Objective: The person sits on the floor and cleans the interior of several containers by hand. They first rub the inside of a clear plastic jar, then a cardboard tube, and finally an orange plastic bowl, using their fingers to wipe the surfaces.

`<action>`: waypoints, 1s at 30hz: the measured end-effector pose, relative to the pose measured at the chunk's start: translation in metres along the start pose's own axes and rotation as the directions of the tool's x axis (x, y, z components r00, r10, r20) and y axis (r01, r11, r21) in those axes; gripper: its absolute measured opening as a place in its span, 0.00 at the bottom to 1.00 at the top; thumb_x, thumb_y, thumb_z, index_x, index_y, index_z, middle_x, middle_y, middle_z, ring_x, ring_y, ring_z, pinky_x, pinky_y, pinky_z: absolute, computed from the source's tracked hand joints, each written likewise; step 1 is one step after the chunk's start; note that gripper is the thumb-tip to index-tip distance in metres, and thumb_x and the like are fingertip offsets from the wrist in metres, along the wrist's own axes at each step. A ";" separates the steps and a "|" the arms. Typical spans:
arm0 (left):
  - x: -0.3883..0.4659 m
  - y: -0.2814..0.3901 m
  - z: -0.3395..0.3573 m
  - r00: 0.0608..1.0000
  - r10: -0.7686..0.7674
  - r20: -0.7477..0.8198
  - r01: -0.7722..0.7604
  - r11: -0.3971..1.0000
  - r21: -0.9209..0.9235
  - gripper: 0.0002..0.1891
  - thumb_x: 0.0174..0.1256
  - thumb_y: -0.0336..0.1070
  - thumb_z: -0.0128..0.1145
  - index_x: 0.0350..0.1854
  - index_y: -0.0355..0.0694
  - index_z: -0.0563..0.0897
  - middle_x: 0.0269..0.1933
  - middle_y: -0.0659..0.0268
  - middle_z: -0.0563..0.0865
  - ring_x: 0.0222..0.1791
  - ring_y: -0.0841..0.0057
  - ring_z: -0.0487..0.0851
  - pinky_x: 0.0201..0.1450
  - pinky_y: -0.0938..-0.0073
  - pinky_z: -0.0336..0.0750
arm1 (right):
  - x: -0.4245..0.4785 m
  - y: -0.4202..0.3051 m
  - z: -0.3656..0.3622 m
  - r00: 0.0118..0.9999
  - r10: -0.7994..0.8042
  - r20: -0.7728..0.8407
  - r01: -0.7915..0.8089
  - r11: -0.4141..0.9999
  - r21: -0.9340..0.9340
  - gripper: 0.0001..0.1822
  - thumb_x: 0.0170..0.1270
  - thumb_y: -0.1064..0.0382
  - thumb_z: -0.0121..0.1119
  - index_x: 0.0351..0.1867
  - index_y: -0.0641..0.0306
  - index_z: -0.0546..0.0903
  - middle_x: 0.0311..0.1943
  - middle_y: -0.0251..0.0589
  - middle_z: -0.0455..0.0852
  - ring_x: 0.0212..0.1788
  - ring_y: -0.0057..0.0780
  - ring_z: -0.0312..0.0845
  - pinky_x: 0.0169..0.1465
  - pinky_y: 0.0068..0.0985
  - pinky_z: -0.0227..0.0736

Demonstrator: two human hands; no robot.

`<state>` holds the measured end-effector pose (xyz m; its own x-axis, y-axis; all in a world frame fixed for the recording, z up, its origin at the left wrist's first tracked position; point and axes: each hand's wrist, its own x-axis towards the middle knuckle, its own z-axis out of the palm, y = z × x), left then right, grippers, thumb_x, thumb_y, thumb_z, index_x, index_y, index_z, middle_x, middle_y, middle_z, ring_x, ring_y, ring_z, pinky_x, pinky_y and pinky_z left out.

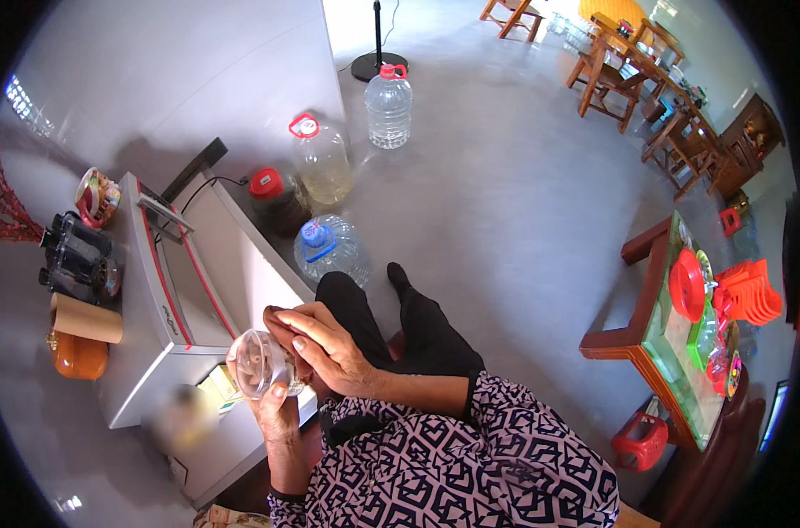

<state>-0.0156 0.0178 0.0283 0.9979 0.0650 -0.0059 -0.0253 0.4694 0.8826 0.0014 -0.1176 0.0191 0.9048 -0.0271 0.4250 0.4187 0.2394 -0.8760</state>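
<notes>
A small clear plastic jar [262, 364] with pale brownish contents is tilted in front of my body, and my left hand [276, 404] grips it around the side. Over a brown, rounded item [278, 321] right beside the jar lie the fingers of my right hand [337, 353]. Whether that item is a lid is not clear, since my fingers cover much of it. Both hands are close together, above my lap and near the corner of a grey-white cabinet [205, 389].
Large plastic bottles stand on the floor ahead: one blue-capped [334, 247], one with yellowish liquid [324, 165], one clear [390, 109]. A dark red-lidded jar [278, 198] is beside them. At right, a glass-topped table [660, 343] carries red and green plasticware; a red stool [640, 442] is nearby.
</notes>
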 end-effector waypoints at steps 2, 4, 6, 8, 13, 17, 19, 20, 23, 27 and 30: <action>0.003 -0.003 0.005 0.997 0.081 -0.005 -0.081 0.995 0.058 0.48 0.39 0.43 0.77 0.65 0.42 0.63 0.56 0.63 0.73 0.57 0.67 0.75 0.61 0.66 0.73 | -0.007 0.012 0.006 0.987 0.150 -0.062 -0.147 0.988 0.043 0.22 0.78 0.62 0.44 0.67 0.71 0.66 0.50 0.41 0.74 0.42 0.14 0.73 0.47 0.14 0.68; 0.003 -0.002 0.008 0.991 0.130 -0.013 -0.126 0.981 0.148 0.48 0.42 0.46 0.75 0.66 0.41 0.62 0.56 0.62 0.74 0.57 0.68 0.75 0.61 0.67 0.71 | -0.004 0.002 0.010 0.922 0.385 -0.027 -0.362 0.887 0.288 0.24 0.78 0.57 0.42 0.67 0.71 0.66 0.55 0.43 0.74 0.53 0.24 0.72 0.58 0.19 0.66; 0.003 -0.002 0.011 0.981 0.196 -0.016 -0.187 0.956 0.225 0.48 0.43 0.49 0.75 0.66 0.40 0.61 0.56 0.62 0.73 0.57 0.69 0.75 0.61 0.67 0.70 | -0.001 0.004 0.014 0.863 0.505 0.027 -0.456 0.753 0.474 0.28 0.79 0.50 0.41 0.68 0.72 0.65 0.59 0.45 0.75 0.63 0.27 0.69 0.66 0.23 0.63; 0.004 -0.002 0.014 0.972 0.235 -0.013 -0.221 0.933 0.284 0.48 0.44 0.51 0.74 0.66 0.40 0.61 0.56 0.62 0.73 0.57 0.70 0.74 0.62 0.67 0.69 | -0.001 0.002 0.019 0.853 0.521 0.033 -0.437 0.677 0.592 0.27 0.79 0.51 0.41 0.67 0.72 0.65 0.54 0.40 0.77 0.57 0.23 0.71 0.61 0.22 0.67; 0.006 -0.009 0.017 0.958 0.286 -0.035 -0.260 0.913 0.315 0.49 0.45 0.54 0.73 0.67 0.39 0.61 0.58 0.61 0.73 0.58 0.70 0.74 0.63 0.67 0.68 | -0.007 0.007 0.014 0.850 0.524 0.050 -0.458 0.690 0.561 0.24 0.79 0.51 0.41 0.60 0.71 0.70 0.49 0.38 0.79 0.51 0.20 0.73 0.57 0.21 0.69; 0.006 -0.015 0.016 0.956 0.288 -0.045 -0.263 0.919 0.293 0.47 0.48 0.50 0.73 0.68 0.39 0.59 0.58 0.61 0.73 0.58 0.70 0.74 0.64 0.66 0.68 | -0.011 0.004 0.006 0.837 0.544 0.058 -0.519 0.756 0.398 0.21 0.79 0.51 0.40 0.52 0.68 0.74 0.42 0.37 0.80 0.45 0.18 0.74 0.50 0.20 0.70; 0.007 -0.020 0.008 0.955 0.287 -0.070 -0.255 0.922 0.291 0.46 0.50 0.48 0.72 0.68 0.39 0.58 0.59 0.61 0.73 0.58 0.70 0.74 0.63 0.66 0.68 | -0.013 0.004 0.004 0.844 0.537 0.002 -0.521 0.817 0.246 0.21 0.79 0.51 0.38 0.48 0.68 0.75 0.37 0.40 0.80 0.41 0.23 0.74 0.46 0.23 0.71; 0.007 -0.018 0.004 0.967 0.256 -0.020 -0.246 0.945 0.215 0.45 0.52 0.46 0.71 0.69 0.42 0.58 0.59 0.61 0.73 0.58 0.69 0.75 0.61 0.68 0.71 | -0.017 0.010 0.010 0.846 0.532 -0.038 -0.517 0.834 0.193 0.21 0.79 0.51 0.37 0.45 0.68 0.74 0.35 0.43 0.80 0.39 0.27 0.75 0.44 0.27 0.71; 0.008 -0.012 0.019 0.958 0.254 -0.132 -0.224 0.952 0.209 0.45 0.52 0.43 0.71 0.70 0.43 0.58 0.60 0.61 0.73 0.59 0.69 0.75 0.58 0.68 0.75 | -0.022 -0.003 0.019 0.886 0.453 -0.098 -0.453 0.891 0.030 0.18 0.78 0.55 0.38 0.42 0.68 0.74 0.30 0.48 0.77 0.33 0.35 0.76 0.40 0.30 0.72; 0.017 0.001 0.007 0.973 0.212 -0.090 -0.201 0.972 0.124 0.42 0.53 0.41 0.71 0.70 0.40 0.62 0.62 0.61 0.74 0.60 0.67 0.75 0.61 0.63 0.75 | -0.033 -0.005 0.019 0.979 0.178 0.098 -0.169 0.981 -0.097 0.07 0.72 0.70 0.47 0.44 0.69 0.76 0.35 0.40 0.75 0.36 0.22 0.73 0.41 0.20 0.69; 0.017 0.008 -0.005 0.992 0.068 -0.109 -0.081 0.989 -0.124 0.44 0.49 0.40 0.75 0.68 0.36 0.64 0.65 0.61 0.72 0.63 0.68 0.73 0.65 0.64 0.71 | -0.025 -0.013 0.013 0.993 0.087 0.085 -0.082 0.995 -0.058 0.08 0.69 0.72 0.50 0.46 0.73 0.76 0.38 0.41 0.75 0.37 0.26 0.75 0.40 0.24 0.72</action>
<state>0.0011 0.0272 0.0329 0.9813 0.1926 0.0027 -0.1138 0.5685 0.8147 -0.0275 -0.1077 0.0223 0.9278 0.0766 0.3650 0.3467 0.1837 -0.9198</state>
